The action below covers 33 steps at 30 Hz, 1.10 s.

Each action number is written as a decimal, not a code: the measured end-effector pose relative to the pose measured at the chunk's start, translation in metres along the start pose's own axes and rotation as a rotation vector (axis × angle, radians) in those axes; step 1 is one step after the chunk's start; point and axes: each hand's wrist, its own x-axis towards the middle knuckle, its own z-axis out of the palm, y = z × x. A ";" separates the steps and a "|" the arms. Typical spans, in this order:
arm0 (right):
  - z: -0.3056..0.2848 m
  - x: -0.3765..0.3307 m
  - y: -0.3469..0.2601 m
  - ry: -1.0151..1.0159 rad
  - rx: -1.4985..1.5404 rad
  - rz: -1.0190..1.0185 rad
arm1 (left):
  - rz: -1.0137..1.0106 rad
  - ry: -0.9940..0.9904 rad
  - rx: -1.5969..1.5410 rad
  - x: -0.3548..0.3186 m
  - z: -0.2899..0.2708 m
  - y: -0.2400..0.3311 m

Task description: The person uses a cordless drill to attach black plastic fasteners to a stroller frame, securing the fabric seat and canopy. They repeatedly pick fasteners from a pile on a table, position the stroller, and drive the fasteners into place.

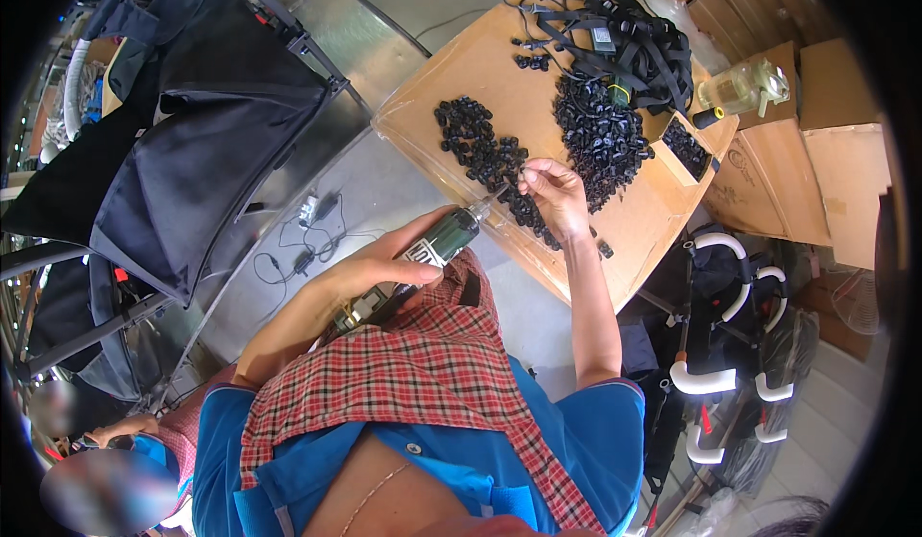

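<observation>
My left hand [392,260] is wrapped round a dark electric screwdriver [444,239], whose tip points up and right over the near edge of the cardboard-covered table [423,119]. Close to that tip, my right hand [555,194] pinches something small between thumb and fingertips; it is too small to make out. Beneath and beyond the right hand lie small black plastic parts: a looser group [477,143] on the left and a dense heap [600,143] on the right.
Black webbing straps [624,42] lie tangled at the table's far end. A small box of black parts [684,148] and a clear jug [744,87] sit at its right. Black stroller canopies [211,143] stand left; white-handled frames [706,378] stand right. Another person is at lower left.
</observation>
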 end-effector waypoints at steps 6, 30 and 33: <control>0.013 -0.005 -0.002 -0.124 0.013 -0.019 | 0.028 -0.054 0.001 0.000 0.003 0.007; -0.032 0.020 -0.036 0.166 -0.643 -0.179 | 0.032 -0.040 -0.030 -0.007 -0.005 0.007; -0.111 0.037 -0.029 0.608 -1.616 -0.445 | 0.003 -0.044 -0.014 -0.009 -0.011 0.007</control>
